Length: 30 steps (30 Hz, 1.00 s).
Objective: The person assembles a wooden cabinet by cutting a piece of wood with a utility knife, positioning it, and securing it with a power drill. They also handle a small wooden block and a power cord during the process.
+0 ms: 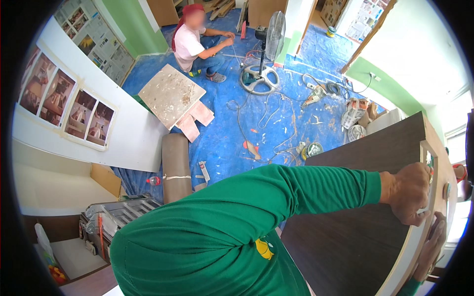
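Observation:
My left arm, in a green sleeve, reaches across to the right. Its hand, my left hand (409, 193), is closed in a fist at the pale edge of a dark brown wood-grain panel (350, 222). Whatever sits inside the fist is hidden. Just below it, my right hand (432, 244) lies along the outer side of that edge with its fingers stretched out. A pale-framed slot (428, 152) shows in the edge by my left knuckles. Close by, a small round piece (447, 191) sits on the light wooden face beyond the edge.
Blue sheeting (222, 133) covers the floor. A person (190, 47) squats at the back near a standing fan (261, 54). Cables (291, 123) trail across the middle. A rolled brown sheet (175, 165), a speckled board (172, 93) and a folded ladder (126, 214) stand left.

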Available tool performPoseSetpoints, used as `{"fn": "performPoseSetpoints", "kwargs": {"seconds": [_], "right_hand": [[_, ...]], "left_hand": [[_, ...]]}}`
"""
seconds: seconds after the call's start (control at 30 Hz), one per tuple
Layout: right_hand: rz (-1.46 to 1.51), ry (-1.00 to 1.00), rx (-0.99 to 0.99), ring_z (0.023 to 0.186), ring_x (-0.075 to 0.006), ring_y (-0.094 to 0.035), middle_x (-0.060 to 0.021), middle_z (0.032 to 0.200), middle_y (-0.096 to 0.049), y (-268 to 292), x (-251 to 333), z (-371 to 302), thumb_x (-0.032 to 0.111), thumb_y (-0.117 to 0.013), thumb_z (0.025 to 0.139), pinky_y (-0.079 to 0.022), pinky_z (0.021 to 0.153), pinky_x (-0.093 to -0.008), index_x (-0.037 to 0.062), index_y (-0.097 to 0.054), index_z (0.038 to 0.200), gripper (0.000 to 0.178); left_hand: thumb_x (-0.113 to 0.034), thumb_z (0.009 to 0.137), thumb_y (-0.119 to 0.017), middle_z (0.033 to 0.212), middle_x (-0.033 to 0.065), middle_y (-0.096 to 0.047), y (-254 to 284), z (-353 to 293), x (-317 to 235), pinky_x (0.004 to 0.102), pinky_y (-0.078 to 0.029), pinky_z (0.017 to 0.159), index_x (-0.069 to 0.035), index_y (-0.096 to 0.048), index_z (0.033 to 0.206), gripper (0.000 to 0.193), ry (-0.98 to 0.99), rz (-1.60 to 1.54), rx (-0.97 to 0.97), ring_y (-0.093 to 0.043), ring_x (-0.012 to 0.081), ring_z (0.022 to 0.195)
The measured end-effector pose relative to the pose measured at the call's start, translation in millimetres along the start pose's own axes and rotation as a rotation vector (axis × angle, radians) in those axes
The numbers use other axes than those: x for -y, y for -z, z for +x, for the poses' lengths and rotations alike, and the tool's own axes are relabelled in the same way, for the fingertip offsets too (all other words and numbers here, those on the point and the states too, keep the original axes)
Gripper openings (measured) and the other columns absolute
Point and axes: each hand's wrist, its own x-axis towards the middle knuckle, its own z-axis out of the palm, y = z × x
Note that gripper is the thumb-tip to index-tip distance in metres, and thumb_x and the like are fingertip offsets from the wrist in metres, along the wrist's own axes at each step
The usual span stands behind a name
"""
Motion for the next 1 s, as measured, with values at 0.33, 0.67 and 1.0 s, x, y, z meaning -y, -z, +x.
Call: {"fn": "performPoseSetpoints", "kwargs": {"seconds": [0.33, 0.67, 1.0], "right_hand": [[0.01, 0.027, -0.012, 0.084, -0.0112, -0.052, -0.0062, 0.102, -0.057, 2, -8, 0, 0.045, -0.034, 0.117, -0.045, 0.073, -0.0275, -0.0017, -0.059, 0.134, 0.056], [-0.001, 0.009, -0.006, 0.083, -0.0105, -0.051, -0.0049, 0.1, -0.055, 3, -13, 3, 0.043, -0.033, 0.117, -0.045, 0.071, -0.0269, -0.0002, -0.06, 0.135, 0.053], [0.004, -0.009, 0.068, 0.088, -0.0114, -0.055, -0.0057, 0.098, -0.057, 13, -6, -2, 0.042, -0.032, 0.117, -0.047, 0.075, -0.0269, 0.0026, -0.061, 0.132, 0.051]], "left_hand": [[-0.027, 0.068, -0.067, 0.042, 0.0061, -0.048, -3, -1, 1, 0.0452, -0.043, 0.059, -0.014, -0.053, 0.04, 0.034, -0.002, 0.012, -0.004, -0.051, 0.0315, 0.043], [-0.029, 0.069, -0.067, 0.042, 0.0061, -0.049, -5, -2, 3, 0.0444, -0.042, 0.06, -0.014, -0.055, 0.041, 0.034, 0.017, 0.001, 0.016, -0.049, 0.0302, 0.042], [-0.03, 0.07, -0.067, 0.042, 0.0068, -0.048, -5, -2, -2, 0.0448, -0.044, 0.059, -0.013, -0.055, 0.04, 0.036, 0.025, -0.017, 0.008, -0.05, 0.03, 0.041]]}}
